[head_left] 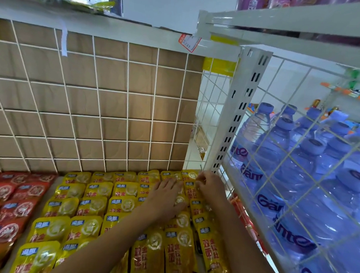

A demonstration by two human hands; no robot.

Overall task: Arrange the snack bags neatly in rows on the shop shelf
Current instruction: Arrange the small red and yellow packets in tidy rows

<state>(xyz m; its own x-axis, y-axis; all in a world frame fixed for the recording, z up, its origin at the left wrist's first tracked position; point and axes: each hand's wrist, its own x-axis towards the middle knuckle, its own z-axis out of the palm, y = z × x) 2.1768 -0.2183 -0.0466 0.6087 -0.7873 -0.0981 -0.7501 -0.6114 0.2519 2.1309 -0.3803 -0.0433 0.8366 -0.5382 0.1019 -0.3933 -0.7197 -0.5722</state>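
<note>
Two hands low and right of centre, both on the yellow bags (92, 207). Left hand (165, 196) flat, fingers straight and together, pressing down on bags in the second column from the right. Right hand (209, 187) just to its right, fingers curled, pinching the edge of the far bag (190, 175) at the back end of the rightmost column, close to the foot of the white post (239, 110). Bare forearms rising from the bottom edge.

Yellow bags lying flat across the lower middle of the frame, in columns running from the bottom edge up to the wire grid (93, 111), overlapping like shingles; left columns a little tilted, right columns straighter. Red bags (11, 200) at lower left, laid the same way, parted from the yellow by a bare strip of shelf (52, 192).

Behind the grid, brown board filling the middle left. At upper centre, a red-and-white price tag (189, 43) on the rail above. At right, behind a wire side panel (304, 126), blue-capped water bottles (298, 163) packed tight. Along the top right, another white shelf with purple packs (255, 0), partly cut off.
</note>
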